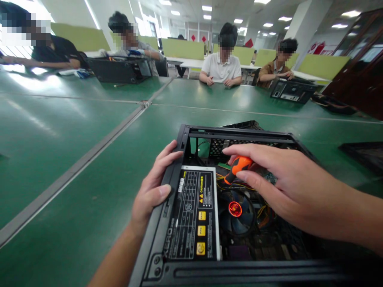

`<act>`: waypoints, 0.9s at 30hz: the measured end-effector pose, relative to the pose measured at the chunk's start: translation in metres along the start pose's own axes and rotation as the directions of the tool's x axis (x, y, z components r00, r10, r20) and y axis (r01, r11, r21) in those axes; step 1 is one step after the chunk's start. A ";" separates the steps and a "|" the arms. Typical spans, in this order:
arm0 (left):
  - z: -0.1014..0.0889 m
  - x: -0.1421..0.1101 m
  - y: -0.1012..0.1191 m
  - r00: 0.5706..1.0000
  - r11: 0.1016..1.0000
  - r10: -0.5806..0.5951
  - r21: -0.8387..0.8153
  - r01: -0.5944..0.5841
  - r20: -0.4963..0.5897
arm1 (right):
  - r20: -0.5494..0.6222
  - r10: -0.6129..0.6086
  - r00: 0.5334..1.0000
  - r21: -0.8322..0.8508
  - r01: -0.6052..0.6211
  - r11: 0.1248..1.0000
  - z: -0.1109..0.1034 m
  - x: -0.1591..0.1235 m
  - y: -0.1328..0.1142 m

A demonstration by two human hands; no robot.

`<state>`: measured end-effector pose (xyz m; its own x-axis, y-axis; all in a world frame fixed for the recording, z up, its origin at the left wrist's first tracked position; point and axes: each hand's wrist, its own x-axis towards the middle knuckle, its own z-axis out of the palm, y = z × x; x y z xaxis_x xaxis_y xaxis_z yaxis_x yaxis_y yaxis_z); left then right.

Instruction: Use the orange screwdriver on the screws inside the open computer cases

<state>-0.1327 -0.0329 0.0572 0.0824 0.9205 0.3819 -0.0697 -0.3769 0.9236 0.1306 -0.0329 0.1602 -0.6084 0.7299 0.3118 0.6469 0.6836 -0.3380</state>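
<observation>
An open black computer case (239, 271) lies on the green table in front of me. My left hand (154, 187) grips the case's left edge, thumb on top and fingers over the outer side. Over the opening, my right hand (278, 179) is closed round the orange and black handle of a screwdriver (239, 167); its shaft and tip are hidden. Inside the case, a power supply (194, 215) with a black label sits along the left wall. Right of it are a cooling fan (235, 208) with a red centre and several yellow wires (263, 211).
Across the green table (74, 159) sit several people, two with black computer cases (119, 71) (293, 91). A dark panel (363, 155) lies at the right. Behind my case is another black part (249, 124). A grey seam (89, 163) crosses the table.
</observation>
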 end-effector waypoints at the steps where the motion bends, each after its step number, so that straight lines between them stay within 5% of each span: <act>1: -0.001 0.000 -0.001 1.000 1.000 0.000 0.001 0.000 0.000 | 0.006 -0.006 1.000 -0.002 0.006 1.000 0.002 0.000 0.000; 9: 0.000 0.000 0.001 1.000 0.999 -0.008 0.043 0.007 0.002 | 0.010 -0.015 1.000 0.008 0.015 1.000 0.006 -0.002 0.002; 16: -0.003 0.001 -0.003 1.000 1.000 -0.008 0.027 0.008 0.002 | -0.049 -0.148 0.988 -0.043 0.146 0.988 0.009 0.006 0.006; 24: -0.005 0.004 -0.004 1.000 0.999 0.005 0.045 -0.006 0.008 | 0.100 -0.148 0.984 0.044 0.144 0.989 0.012 0.007 -0.004; 27: -0.013 0.007 -0.007 0.999 0.991 0.017 0.128 -0.022 0.044 | 0.005 -0.138 0.990 0.085 0.137 0.987 0.001 0.003 -0.009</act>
<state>-0.1443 -0.0222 0.0530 0.1245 0.9087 0.3984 0.0566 -0.4074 0.9115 0.1224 -0.0366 0.1636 -0.6941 0.6288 0.3506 0.5162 0.7741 -0.3664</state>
